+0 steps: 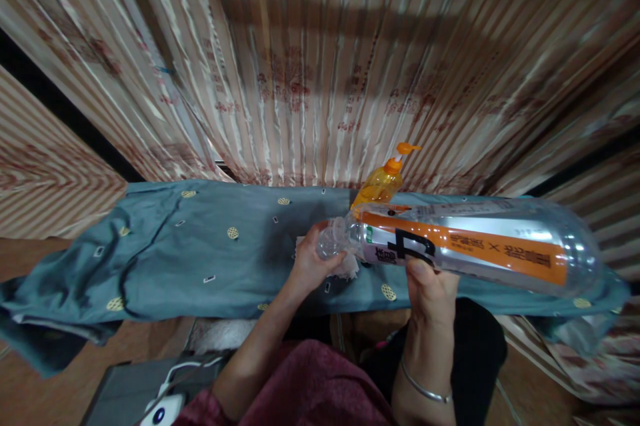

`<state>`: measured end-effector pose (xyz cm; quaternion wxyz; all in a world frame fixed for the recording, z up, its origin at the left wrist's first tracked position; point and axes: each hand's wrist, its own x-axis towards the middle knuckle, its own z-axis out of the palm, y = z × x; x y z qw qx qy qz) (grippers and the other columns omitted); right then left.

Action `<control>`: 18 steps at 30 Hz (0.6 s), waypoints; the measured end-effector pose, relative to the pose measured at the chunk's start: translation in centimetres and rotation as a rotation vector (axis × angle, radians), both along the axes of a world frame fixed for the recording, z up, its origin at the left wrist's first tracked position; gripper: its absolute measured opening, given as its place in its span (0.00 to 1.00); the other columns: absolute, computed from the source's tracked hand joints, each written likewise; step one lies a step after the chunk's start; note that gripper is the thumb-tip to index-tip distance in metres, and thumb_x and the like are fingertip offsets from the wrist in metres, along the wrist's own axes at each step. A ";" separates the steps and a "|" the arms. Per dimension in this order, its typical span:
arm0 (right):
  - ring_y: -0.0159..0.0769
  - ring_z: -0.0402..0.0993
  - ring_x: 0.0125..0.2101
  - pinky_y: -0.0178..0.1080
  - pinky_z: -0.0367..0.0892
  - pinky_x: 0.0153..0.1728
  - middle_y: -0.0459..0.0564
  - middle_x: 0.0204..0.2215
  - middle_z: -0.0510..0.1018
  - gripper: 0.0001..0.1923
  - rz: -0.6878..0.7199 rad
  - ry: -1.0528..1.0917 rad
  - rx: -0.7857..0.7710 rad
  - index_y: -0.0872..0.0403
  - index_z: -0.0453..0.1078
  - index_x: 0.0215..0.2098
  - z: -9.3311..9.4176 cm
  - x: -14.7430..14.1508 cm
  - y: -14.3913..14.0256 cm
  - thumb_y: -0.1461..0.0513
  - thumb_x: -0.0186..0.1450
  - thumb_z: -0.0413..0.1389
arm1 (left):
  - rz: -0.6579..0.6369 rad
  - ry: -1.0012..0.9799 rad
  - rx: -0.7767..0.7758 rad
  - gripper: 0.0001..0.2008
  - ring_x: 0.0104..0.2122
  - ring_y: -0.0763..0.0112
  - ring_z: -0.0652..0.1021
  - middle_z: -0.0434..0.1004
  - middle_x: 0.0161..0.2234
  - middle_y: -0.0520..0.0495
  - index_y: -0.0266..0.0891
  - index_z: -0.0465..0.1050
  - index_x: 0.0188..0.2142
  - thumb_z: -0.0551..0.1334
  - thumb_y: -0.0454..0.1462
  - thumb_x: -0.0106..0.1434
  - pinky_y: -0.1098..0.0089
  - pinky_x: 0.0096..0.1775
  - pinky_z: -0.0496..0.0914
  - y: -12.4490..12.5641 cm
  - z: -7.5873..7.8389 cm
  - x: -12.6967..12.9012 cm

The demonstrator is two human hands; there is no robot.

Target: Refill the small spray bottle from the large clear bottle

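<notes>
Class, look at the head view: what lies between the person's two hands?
In the head view, the clear bottle's neck and a white cloth lie between left hand and right hand.

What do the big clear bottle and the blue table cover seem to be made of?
The big clear bottle with the orange label looks like thin glossy plastic: see-through walls with bright highlights. The blue table cover with gold dots looks like soft matte woven fabric: it creases and hangs limp over the edge.
</notes>
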<state>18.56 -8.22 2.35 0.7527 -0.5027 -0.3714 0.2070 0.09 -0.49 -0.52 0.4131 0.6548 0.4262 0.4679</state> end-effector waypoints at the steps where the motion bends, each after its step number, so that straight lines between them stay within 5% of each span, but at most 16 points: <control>1: 0.48 0.79 0.44 0.57 0.67 0.57 0.50 0.34 0.83 0.18 0.004 0.010 0.004 0.52 0.77 0.39 0.1 0.0 0.0 0.53 0.53 0.68 | 0.003 0.002 -0.001 0.28 0.47 0.59 0.82 0.82 0.48 0.45 0.41 0.71 0.51 0.72 0.34 0.50 0.58 0.52 0.75 0.0 -0.1 0.0; 18: 0.51 0.78 0.48 0.57 0.68 0.56 0.53 0.39 0.83 0.24 0.002 -0.003 -0.002 0.53 0.77 0.43 -0.1 0.1 0.1 0.52 0.51 0.69 | -0.002 0.001 0.006 0.28 0.48 0.58 0.82 0.82 0.48 0.44 0.41 0.71 0.51 0.73 0.34 0.50 0.58 0.53 0.75 0.0 -0.1 0.0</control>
